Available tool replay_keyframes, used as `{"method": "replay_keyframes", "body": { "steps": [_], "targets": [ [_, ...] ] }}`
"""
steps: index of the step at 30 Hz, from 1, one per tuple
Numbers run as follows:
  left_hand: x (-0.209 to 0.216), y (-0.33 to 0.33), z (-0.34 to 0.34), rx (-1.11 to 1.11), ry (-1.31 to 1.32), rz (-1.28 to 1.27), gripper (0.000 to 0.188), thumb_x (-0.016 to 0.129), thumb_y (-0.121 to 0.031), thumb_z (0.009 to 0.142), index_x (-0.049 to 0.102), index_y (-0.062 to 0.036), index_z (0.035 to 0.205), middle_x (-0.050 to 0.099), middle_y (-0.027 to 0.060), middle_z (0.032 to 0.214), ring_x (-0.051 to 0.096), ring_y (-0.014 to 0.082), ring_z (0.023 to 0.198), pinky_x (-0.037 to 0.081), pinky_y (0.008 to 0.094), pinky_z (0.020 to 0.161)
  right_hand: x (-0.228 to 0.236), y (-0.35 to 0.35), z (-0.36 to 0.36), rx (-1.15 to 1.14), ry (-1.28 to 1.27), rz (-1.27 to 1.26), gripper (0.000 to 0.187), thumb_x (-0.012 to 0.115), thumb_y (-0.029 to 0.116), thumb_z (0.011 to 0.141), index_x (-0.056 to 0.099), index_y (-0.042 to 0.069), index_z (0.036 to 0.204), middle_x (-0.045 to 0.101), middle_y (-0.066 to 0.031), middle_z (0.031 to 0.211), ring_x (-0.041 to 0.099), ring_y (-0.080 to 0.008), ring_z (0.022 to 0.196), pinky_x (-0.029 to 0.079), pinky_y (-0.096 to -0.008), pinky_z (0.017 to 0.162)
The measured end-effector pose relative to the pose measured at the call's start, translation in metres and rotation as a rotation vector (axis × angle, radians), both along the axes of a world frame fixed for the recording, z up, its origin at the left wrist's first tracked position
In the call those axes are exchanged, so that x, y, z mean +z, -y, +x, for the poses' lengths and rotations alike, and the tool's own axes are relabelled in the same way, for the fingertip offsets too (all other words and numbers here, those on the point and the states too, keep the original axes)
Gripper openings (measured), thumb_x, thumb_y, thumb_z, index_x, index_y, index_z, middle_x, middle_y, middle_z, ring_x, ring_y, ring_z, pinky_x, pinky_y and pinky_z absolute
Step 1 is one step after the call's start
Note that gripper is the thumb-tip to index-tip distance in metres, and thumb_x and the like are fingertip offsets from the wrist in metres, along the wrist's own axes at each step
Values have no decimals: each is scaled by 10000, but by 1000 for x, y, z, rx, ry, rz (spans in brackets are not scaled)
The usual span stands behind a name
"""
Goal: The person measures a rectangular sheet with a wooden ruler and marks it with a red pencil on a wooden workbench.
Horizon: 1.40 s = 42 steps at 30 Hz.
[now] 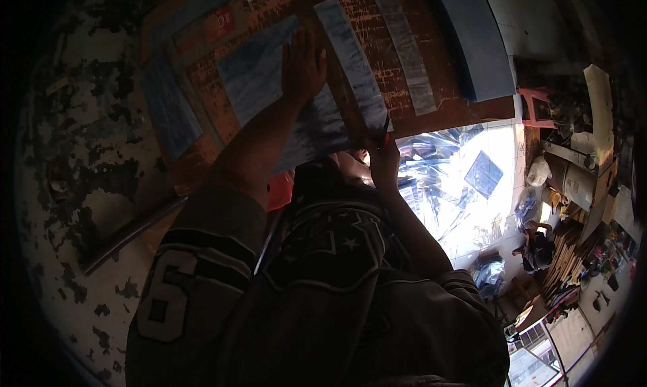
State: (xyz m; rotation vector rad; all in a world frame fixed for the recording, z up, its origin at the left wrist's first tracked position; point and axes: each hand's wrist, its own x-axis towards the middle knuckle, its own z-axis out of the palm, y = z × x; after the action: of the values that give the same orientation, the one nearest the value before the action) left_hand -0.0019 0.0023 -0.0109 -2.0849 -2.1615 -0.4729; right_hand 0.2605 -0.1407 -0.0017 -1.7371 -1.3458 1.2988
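Closest to the body, the right hand [384, 159] is closing round a small tool [387, 135], dark with a bit of red; its exact kind is staying hidden in the shade. Just ahead of that grip and to its left, a bluish sheet [259, 80] is lying flat, with a brown bar [344, 101] crossing over it. The bar's long axis is running from beside the right hand away and leftward to beyond the left hand [304, 65]. So the right hand is sitting nearer the bar's close end, by the sheet's near right corner, while the left hand is pressing palm down farther up, fingers mostly straight, gripping nothing visible, partly on the sheet and apparently against the bar.

Counting outward: one sheet, one bar and one tool are showing at the hands. Right of the left hand, one pale strip [404, 47] is lying on the reddish-brown table [448, 114], and beyond that strip one blue panel [472, 40]. Left of the left hand, one more blue sheet [172, 107] is resting. Right of the right hand, clear scraps [431, 175], too tangled to count, are covering the floor, with one square piece [483, 174] among them. Farther right, one person [537, 250] is staying low.
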Motion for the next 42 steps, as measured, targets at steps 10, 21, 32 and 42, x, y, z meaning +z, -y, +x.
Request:
{"method": "replay_keyframes", "body": {
  "steps": [10, 21, 32, 42],
  "targets": [
    [1, -1, 1, -12, 11, 13, 611, 356, -370, 1068, 311, 22, 1534, 289, 260, 1591, 238, 377, 1508, 193, 549, 1222, -3, 4, -3, -51, -50, 10, 216, 726, 166, 905, 618, 10, 1009, 706, -117, 879, 678, -231, 801, 508, -361, 719],
    [9, -1, 2, -13, 23, -32, 631, 343, -357, 1065, 246, 30, 1554, 249, 270, 1605, 203, 392, 1517, 163, 546, 1232, -1, 3, -5, -62, -78, -19, 233, 720, 192, 919, 617, 7, 1015, 687, -125, 855, 654, -242, 778, 495, -368, 701],
    [9, -3, 2, -9, -16, -36, 614, 340, -357, 1072, 256, 9, 1558, 262, 261, 1602, 216, 394, 1512, 178, 554, 1223, -8, 6, -5, -69, -149, 48, 231, 712, 176, 924, 624, 2, 1048, 706, -125, 901, 666, -196, 813, 503, -343, 713],
    [9, 0, 3, -3, 2, 16, 581, 375, -354, 1068, 330, -3, 1529, 304, 250, 1588, 266, 397, 1491, 226, 558, 1198, -7, 5, -5, -71, -103, -21, 224, 721, 165, 916, 645, 8, 1057, 718, -115, 919, 673, -189, 833, 509, -343, 734]
  ]
}}
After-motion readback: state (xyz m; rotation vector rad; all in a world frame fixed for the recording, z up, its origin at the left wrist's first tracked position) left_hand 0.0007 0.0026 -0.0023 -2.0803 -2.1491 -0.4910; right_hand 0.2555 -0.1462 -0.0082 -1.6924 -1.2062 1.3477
